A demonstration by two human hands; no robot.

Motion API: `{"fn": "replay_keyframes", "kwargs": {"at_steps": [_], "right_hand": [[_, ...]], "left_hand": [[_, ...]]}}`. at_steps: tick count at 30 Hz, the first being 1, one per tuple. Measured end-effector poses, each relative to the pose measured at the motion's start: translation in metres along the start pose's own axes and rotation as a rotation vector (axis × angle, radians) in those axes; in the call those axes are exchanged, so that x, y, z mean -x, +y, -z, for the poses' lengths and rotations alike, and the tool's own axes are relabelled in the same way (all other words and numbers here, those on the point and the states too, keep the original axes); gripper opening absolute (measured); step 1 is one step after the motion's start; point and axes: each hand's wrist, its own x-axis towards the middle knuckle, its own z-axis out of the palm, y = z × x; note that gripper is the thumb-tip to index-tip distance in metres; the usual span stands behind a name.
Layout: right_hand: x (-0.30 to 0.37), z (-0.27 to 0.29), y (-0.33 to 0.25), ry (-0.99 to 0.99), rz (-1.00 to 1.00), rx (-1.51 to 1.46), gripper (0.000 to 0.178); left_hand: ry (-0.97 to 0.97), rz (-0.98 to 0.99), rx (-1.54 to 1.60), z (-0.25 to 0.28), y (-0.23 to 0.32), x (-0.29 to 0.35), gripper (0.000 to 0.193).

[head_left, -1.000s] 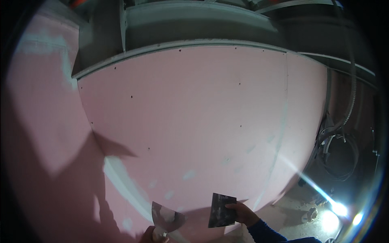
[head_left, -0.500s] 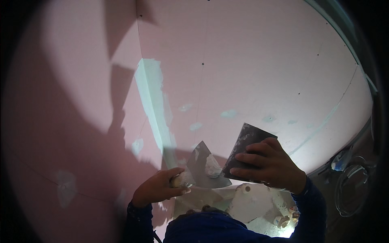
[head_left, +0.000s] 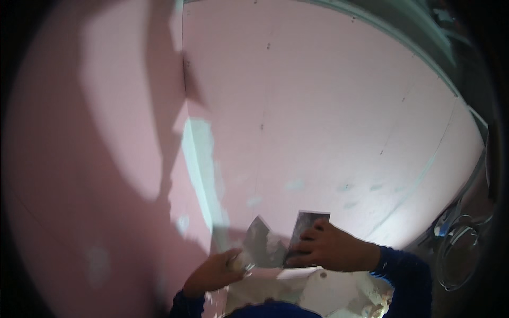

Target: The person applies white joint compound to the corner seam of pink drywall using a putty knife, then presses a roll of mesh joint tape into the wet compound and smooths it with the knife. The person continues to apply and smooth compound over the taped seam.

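Note:
My left hand (head_left: 212,270) is closed round the pale handle of a putty knife (head_left: 261,246). That knife's wide grey blade flares upward and carries a lump of whitish joint compound (head_left: 273,245). In my right hand (head_left: 339,248) is a dark rectangular spreader blade (head_left: 313,216), gripped with the fingers across its face. Its lower left edge is close to the putty knife's blade; whether they touch I cannot tell. Both tools are in front of a pink plasterboard wall (head_left: 318,127), low in the view. A pale green-white compound strip (head_left: 199,164) runs down the inside corner.
Compound patches (head_left: 295,184) dot the boards, and screw heads show in vertical rows. Below my hands lies a whitish compound-smeared surface (head_left: 334,289) with a small round hole. A coiled cable (head_left: 456,259) is at the far right. Metal framing (head_left: 403,45) edges the wall's top.
The view has tilted upward, so the wall and hands sit lower. The right hand's blade has turned more upright and come nearer the putty knife. Both tools stay held.

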Motion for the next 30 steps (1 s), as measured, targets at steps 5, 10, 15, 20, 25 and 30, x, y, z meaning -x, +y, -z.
{"fn": "replay_keyframes", "kwargs": {"at_steps": [5, 10, 15, 20, 25, 30], "right_hand": [[0.030, -0.021, 0.053, 0.128, -0.156, -0.739, 0.036], [0.062, -0.072, 0.073, 0.898, -0.618, -1.973, 0.032], [0.060, -0.051, 0.085, 1.118, -0.699, -2.072, 0.037], [0.043, -0.016, 0.085, 1.007, -0.633, -1.831, 0.037], [0.002, -0.019, 0.074, 1.341, -0.668, -1.931, 0.027], [-0.029, -0.023, 0.021, 0.680, -0.145, -0.542, 0.048]], "left_hand": [[0.089, 0.206, 0.072, 0.029, 0.001, 0.006, 0.066], [0.126, -0.103, 0.227, 0.031, -0.010, 0.007, 0.025], [0.193, -0.127, 0.118, 0.027, -0.017, 0.002, 0.019], [0.209, -0.244, 0.152, 0.027, -0.020, 0.000, 0.018], [0.201, -0.227, 0.052, 0.023, -0.018, 0.002, 0.019], [0.150, -0.217, 0.116, 0.016, -0.011, 0.000, 0.032]]}}
